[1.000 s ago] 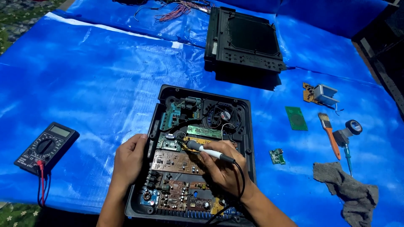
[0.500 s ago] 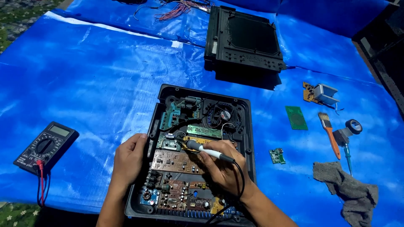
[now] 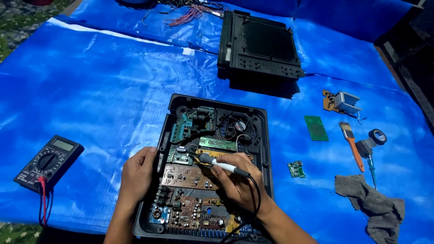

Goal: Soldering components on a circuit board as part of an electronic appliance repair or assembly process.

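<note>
An opened black device chassis (image 3: 264, 149) lies on a blue tarpaulin (image 3: 99, 99), its inside packed with circuit boards (image 3: 190, 177) and a small round fan (image 3: 238, 126). The left hand (image 3: 137, 177) rests on the chassis's left edge, fingers curled over the rim. The right hand (image 3: 240, 183) grips a pen-shaped soldering iron (image 3: 222, 165) with a black cord, its tip touching a board near the middle of the chassis. A black digital multimeter (image 3: 49, 161) with red leads sits well to the left. Above lies a black cover panel (image 3: 261, 47). To the right are a green circuit board (image 3: 315, 128), a small green module (image 3: 296, 169), an orange-handled brush (image 3: 351, 145), a green-handled screwdriver (image 3: 371, 168) and a grey rag (image 3: 373, 205).
</note>
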